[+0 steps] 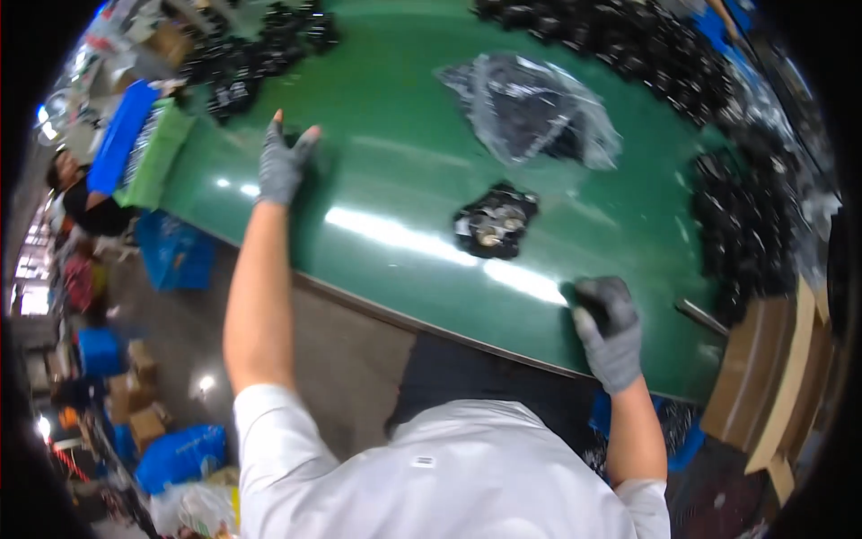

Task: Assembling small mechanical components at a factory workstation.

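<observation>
My left hand (283, 166), in a grey glove with bare fingertips, is over the left part of the green table (395, 171). Its thumb and fingers are spread, with nothing between them. My right hand (612, 337), also gloved in grey, is at the table's near edge on the right. Its fingers are curled in and slightly blurred; whatever may be inside them is hidden. Between the hands, farther in, lies a small black part (496, 221) with round metallic spots. Beyond it rests a clear plastic bag (543, 112) with dark contents. Neither hand touches these two.
Black parts are heaped at the far left (260, 54), along the far right (628, 49) and down the right side (745, 216). A cardboard box (759, 377) stands at the right corner. Another person (85, 198) is beyond a green-and-blue bin (135, 144) at left.
</observation>
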